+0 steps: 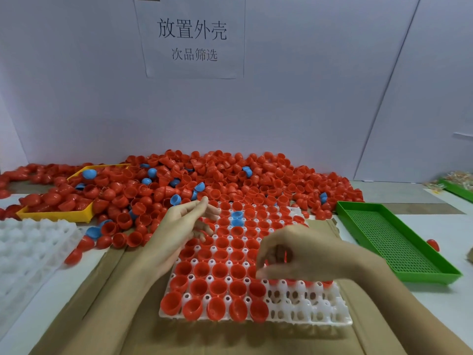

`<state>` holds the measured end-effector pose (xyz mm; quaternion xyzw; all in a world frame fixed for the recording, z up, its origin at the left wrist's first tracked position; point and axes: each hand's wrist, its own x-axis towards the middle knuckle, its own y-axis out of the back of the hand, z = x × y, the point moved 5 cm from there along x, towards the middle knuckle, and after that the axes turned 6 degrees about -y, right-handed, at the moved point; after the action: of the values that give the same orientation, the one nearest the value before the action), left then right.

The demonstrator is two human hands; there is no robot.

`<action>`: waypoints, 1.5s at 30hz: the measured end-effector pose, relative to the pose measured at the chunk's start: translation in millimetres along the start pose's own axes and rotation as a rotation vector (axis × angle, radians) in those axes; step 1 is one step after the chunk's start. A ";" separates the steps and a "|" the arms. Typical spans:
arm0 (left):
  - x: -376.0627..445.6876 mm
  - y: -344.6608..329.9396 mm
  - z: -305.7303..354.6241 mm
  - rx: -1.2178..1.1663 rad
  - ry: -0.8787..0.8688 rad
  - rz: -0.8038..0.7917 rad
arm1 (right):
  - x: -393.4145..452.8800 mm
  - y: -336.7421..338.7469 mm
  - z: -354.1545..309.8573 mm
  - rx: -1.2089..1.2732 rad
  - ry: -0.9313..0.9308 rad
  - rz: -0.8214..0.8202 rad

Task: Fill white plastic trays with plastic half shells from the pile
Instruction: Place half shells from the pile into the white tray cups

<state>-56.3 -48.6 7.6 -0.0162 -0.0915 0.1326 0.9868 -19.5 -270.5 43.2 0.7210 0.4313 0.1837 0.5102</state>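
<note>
Right hand [289,254] fingers curled, pinching a red half shell [281,253] over the white tray [307,303], long axis running away from camera, seated shells cup-up; left hand [179,221] loosely spread near the pile [230,175].

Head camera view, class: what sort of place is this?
Probably a factory packing or sorting bench: a large pile of red half shells, a white tray being filled by hand, and a printed work sign on the wall.
</note>
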 end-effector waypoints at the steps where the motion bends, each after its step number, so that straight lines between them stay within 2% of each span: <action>1: 0.9 0.6 -0.2 0.001 -0.002 0.003 | 6.9 9.0 6.5 0.010 0.001 0.033; 3: 2.2 2.1 -1.0 0.004 -0.010 0.006 | 26.8 29.5 28.1 0.026 -0.039 0.144; 8: 4.9 6.7 -3.8 0.007 -0.014 0.028 | 80.0 71.6 102.0 0.029 -0.235 0.546; 10: 5.8 8.2 -4.3 0.006 -0.014 0.042 | 96.2 77.1 127.0 -0.006 -0.304 0.628; 15: 5.1 9.1 -4.2 0.002 -0.017 0.037 | 126.6 75.4 158.2 -0.081 -0.352 0.514; 19: 4.6 6.6 -4.6 0.011 -0.008 0.026 | 136.4 76.9 166.1 -0.133 -0.355 0.501; 21: 4.2 5.7 -4.1 0.010 -0.004 0.021 | 137.1 77.0 167.4 -0.149 -0.361 0.538; 24: 3.6 7.7 -2.4 0.005 -0.006 0.029 | 126.8 81.4 160.0 -0.063 -0.309 0.682; 26: 3.9 8.9 -1.7 0.006 -0.005 0.034 | 117.4 78.7 153.9 0.002 -0.242 0.620; 29: 4.4 9.4 -1.2 0.009 -0.001 0.034 | 107.8 63.3 150.3 -0.036 -0.228 0.457; 33: 2.6 7.6 -1.3 0.015 0.000 0.015 | 102.1 56.8 149.7 -0.011 -0.259 0.564; 40: 2.6 6.6 -0.7 0.018 0.005 0.012 | 85.3 63.3 142.0 0.205 -0.228 0.718; 42: 1.1 3.9 0.4 0.026 -0.026 -0.022 | 74.4 61.9 136.8 0.427 -0.183 0.755; 45: -1.0 -4.2 4.2 0.098 -0.117 -0.108 | 60.6 45.4 126.3 0.783 -0.083 0.627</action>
<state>-56.9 -52.9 11.8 0.0449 -0.1431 0.0843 0.9851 123.2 -299.2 21.2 0.9599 0.2100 0.1238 0.1384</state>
